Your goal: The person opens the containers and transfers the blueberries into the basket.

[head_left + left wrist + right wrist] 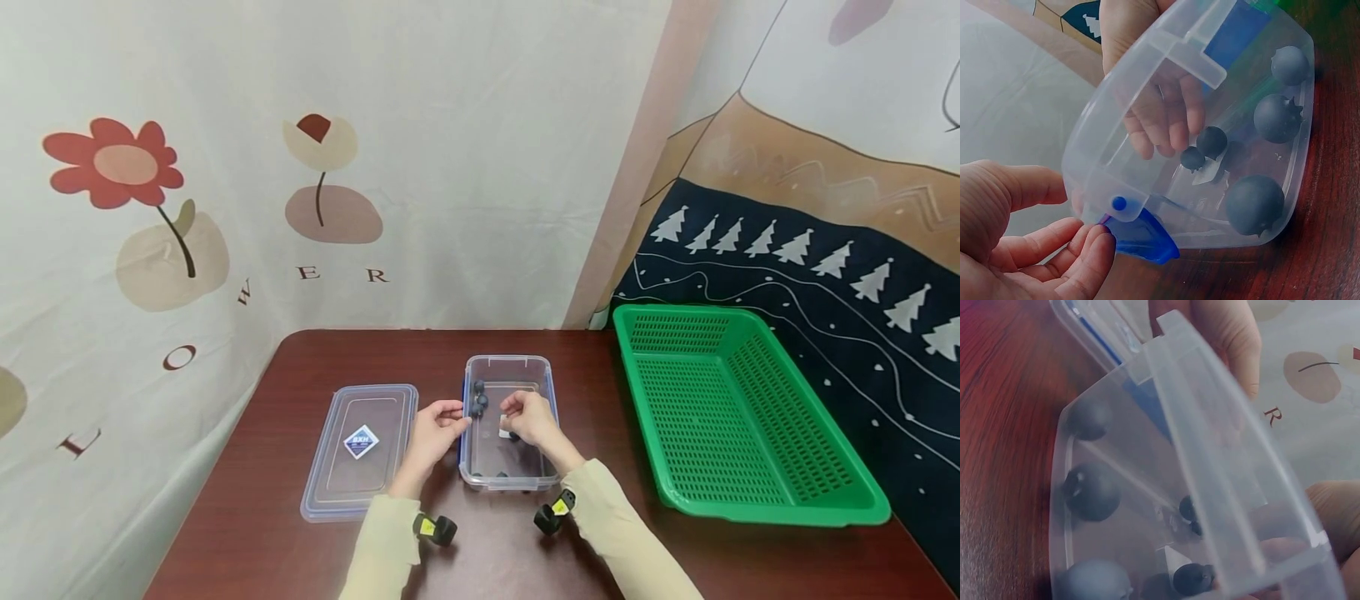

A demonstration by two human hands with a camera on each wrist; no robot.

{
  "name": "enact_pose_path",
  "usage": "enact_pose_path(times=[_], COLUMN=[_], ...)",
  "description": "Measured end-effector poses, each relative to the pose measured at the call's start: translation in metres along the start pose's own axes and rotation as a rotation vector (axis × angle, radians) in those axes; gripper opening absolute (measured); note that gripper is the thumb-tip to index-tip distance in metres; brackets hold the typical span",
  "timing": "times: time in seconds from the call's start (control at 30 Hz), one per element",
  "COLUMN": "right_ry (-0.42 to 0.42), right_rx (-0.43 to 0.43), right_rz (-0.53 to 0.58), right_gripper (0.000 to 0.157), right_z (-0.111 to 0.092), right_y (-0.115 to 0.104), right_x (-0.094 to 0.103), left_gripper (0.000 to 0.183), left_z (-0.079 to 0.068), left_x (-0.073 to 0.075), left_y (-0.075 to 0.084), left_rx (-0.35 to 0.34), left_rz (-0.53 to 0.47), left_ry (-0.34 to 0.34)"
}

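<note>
on the dark red table (247, 517), mid-job by the look. done: lid (352, 485) off, lying flat just left of the clear box (517, 482); blue latch (1144, 236) swung outward on the left side. also done, at least in part: blueberries (482, 401) down on the box floor, some bunched toward the far left, a couple close to the front edge. exact count not possible, with the right hand (529, 419) in the way.

right hand inside the box outline from above, fingers close together, tips pointing down, just beside a pair of blueberries and a small white patch (1207, 174) on the floor. clamped on a berry or on nothing: cannot tell. left hand (429, 435) at the left side, thumb and forefinger apart, tips touching the wall near the latch; probably just steadying, not clamped as far as visible.

remaining, judging from the layout: finish with the blueberries under the right fingertips; number yet to handle unclear. lid not on, latch not snapped; whether either needed, cannot say. green basket (712, 433) well apart on the right, no hand near, part in the work also unclear.
</note>
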State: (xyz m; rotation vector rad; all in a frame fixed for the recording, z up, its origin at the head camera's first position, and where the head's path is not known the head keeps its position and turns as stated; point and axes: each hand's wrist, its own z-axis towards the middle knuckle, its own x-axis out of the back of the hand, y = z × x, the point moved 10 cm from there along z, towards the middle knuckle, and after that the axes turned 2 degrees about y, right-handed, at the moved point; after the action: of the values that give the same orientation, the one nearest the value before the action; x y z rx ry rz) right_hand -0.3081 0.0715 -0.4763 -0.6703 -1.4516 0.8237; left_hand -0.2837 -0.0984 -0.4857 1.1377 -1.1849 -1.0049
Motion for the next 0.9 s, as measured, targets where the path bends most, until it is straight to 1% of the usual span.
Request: enact_pose_path(times=[0.27,0.47,0.53,0.73,0.83,0.9], right_ry=[-0.010,-0.043,-0.047,-0.051,-0.052,-0.047], right_rx=[0.044,0.071,0.093,0.137,0.160,0.173], right_rz=[-0.131,-0.154,-0.162,-0.201,-0.218,-0.225], right_gripper=[0.021,0.021,0.020,0.019,0.019,0.018], right_z=[0.001,0.000,-0.001,-0.002,-0.003,-0.003], right_y=[-0.001,-0.002,-0.004,-0.006,-0.007,-0.008], right_x=[-0.004,-0.009,-0.010,-0.011,-0.012,-0.011], left_gripper=[0.029,0.029,0.029,0.028,0.028,0.027], left_z=[-0.001,-0.001,-0.004,-0.017,-0.021,-0.021], left_x=[-0.001,-0.002,-0.002,0.001,0.001,0.001], left_y=[0.000,0.001,0.006,0.035,0.041,0.041], left_rx=[-0.002,0.007,0.009,-0.001,0.003,0.003], left_rz=[-0.016,-0.021,-0.021,-0.002,0.001,0.001], left_ry=[-0.011,-0.027,-0.033,-0.035,-0.030,-0.029])
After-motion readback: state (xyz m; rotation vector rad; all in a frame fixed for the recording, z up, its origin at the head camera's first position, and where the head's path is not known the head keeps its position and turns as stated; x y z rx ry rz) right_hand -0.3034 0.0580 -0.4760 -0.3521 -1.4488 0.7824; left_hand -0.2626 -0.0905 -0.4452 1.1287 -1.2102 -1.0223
